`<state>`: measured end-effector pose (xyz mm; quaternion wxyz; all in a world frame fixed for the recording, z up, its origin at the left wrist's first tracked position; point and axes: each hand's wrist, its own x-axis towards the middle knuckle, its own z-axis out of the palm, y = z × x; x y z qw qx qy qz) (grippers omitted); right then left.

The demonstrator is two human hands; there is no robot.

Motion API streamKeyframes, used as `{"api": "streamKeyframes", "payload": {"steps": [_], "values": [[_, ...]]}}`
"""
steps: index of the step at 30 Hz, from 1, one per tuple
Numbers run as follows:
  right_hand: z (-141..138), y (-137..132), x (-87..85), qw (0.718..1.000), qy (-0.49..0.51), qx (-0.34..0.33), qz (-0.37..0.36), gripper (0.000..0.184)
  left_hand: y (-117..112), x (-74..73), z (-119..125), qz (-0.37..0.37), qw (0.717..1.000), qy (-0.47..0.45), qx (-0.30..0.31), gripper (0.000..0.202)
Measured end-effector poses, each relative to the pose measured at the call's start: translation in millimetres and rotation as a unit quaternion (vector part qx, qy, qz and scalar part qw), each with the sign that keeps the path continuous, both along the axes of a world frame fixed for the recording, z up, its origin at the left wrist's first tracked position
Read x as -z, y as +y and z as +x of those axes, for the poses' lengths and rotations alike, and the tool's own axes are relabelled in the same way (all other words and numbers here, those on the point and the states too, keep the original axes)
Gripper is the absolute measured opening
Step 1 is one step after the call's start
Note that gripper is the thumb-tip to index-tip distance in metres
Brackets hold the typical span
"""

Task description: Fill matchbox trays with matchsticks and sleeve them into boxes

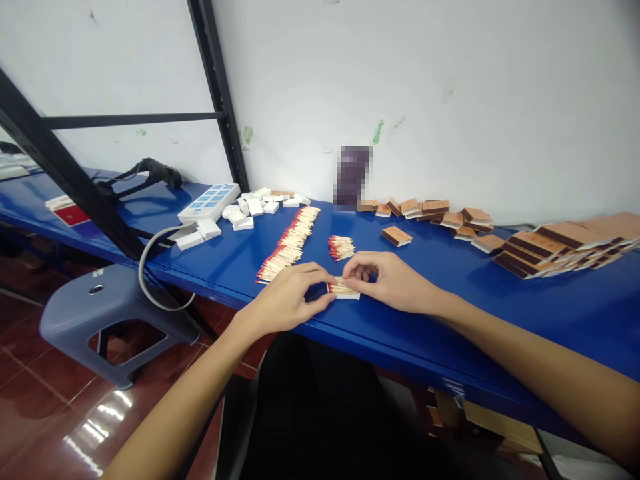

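Note:
A small white matchbox tray (345,297) filled with red-tipped matches (343,287) lies near the table's front edge. My left hand (293,297) holds the tray's left end between thumb and fingers. My right hand (387,280) is curled over the right end, its thumb and fingertips pressed together on the matches in the tray. Just beyond is a small pile of matches (341,247). Farther left, a long row of matches (290,245) stretches back toward the wall. A closed brown matchbox (397,235) lies beyond my right hand.
White trays (255,205) are heaped at the back left beside a white power strip (210,202), whose cable hangs over the edge. Brown matchboxes (450,219) line the wall, with a larger stack (565,243) at right. A black rack post (65,167) and grey stool (115,300) stand left.

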<state>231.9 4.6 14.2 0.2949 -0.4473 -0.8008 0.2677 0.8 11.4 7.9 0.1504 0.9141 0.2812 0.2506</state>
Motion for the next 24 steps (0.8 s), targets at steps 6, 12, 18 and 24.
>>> {"api": "streamKeyframes", "payload": {"steps": [6,12,18,24], "values": [[0.5,3.3,1.8,0.999,0.035,0.006,-0.042,0.014,-0.4,-0.9,1.2,-0.008,1.0,-0.004,-0.003,0.021],[1.5,4.1,4.1,0.998,0.038,0.011,-0.049,0.015,-1.1,-1.3,1.3,-0.009,1.0,-0.008,-0.002,0.022],[0.9,2.3,3.4,0.999,0.029,-0.003,-0.036,0.016,0.2,0.3,1.2,-0.01,1.0,-0.003,0.005,0.024],[1.2,5.8,3.1,0.998,0.047,0.029,-0.033,0.019,0.2,0.9,1.1,-0.008,1.0,0.004,0.0,0.026]]}}
